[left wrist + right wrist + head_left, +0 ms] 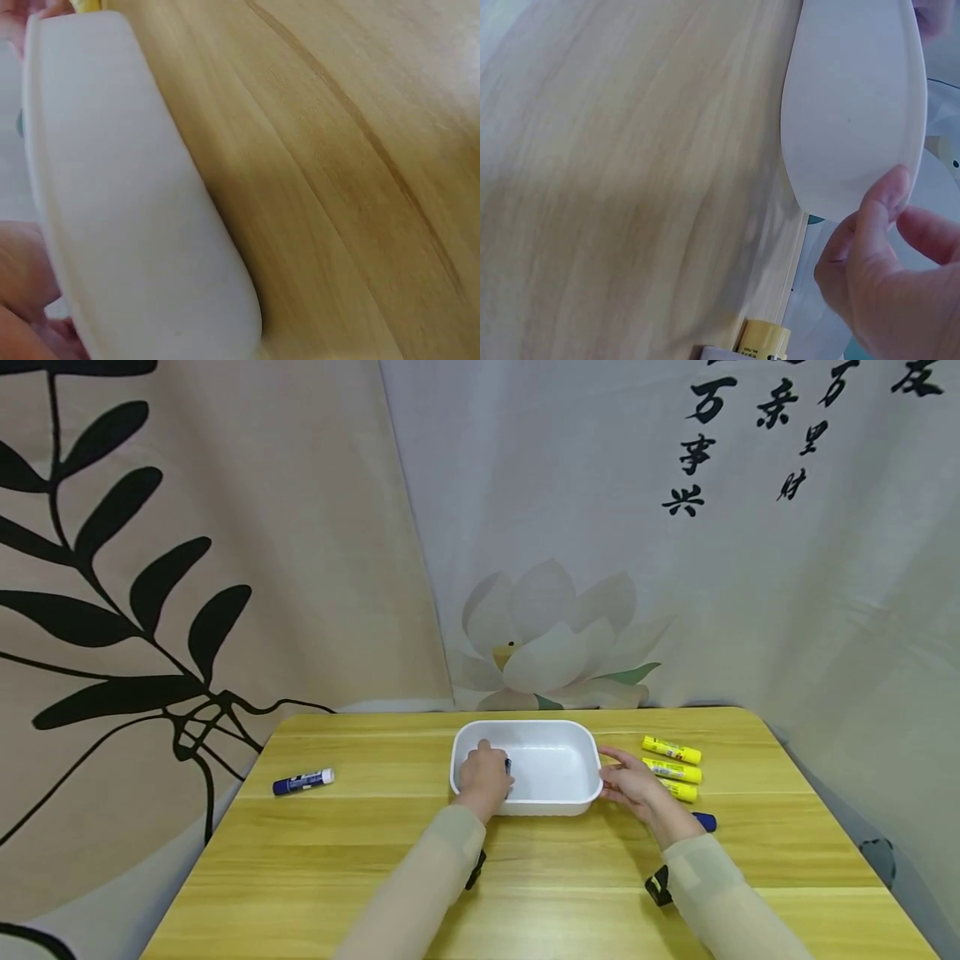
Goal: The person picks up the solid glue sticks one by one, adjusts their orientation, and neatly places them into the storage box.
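A white plastic tray [551, 772] stands near the back of the table. My left hand [483, 779] reaches over its front left rim and grips a dark blue stick [508, 766], apparently a glue stick, mostly hidden by the fingers. At the tray's right end, my right hand [637, 787] holds the rim; in the right wrist view its thumb [891, 191] lies against the outer wall near the corner. The left wrist view shows the tray's outer front wall [135, 180], with the held stick hidden.
Several yellow glue sticks [671, 750] lie right of the tray, partly behind my right hand. A blue stick [705, 822] shows by the right wrist. Another blue stick with a white end [303, 782] lies at the table's left. A printed curtain [300, 568] hangs behind the table.
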Action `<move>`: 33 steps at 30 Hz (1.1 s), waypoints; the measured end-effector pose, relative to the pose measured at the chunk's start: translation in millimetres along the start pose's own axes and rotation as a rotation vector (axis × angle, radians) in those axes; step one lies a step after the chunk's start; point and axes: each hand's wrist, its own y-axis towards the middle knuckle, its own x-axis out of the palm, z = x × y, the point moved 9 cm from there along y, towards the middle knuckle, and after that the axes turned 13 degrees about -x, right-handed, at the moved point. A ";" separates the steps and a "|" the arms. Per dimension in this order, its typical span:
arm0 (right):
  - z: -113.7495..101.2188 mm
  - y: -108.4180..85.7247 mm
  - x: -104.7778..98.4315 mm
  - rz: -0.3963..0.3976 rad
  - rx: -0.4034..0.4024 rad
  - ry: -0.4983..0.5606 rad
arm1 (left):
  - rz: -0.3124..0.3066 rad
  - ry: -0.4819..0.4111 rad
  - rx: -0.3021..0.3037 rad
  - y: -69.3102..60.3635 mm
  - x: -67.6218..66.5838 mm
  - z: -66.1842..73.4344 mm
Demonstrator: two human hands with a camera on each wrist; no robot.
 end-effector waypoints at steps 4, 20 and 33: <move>-0.7 0.5 0.0 0.003 -0.002 0.000 | 0.079 -0.127 0.071 -5.6 -15.6 -3.5; -1.8 -1.7 3.1 -0.011 -0.004 0.004 | 0.287 -0.442 0.066 -13.3 -63.6 -108.9; -1.6 -1.6 3.5 -0.027 -0.021 0.016 | 0.355 -0.343 0.028 -22.4 -64.2 -222.6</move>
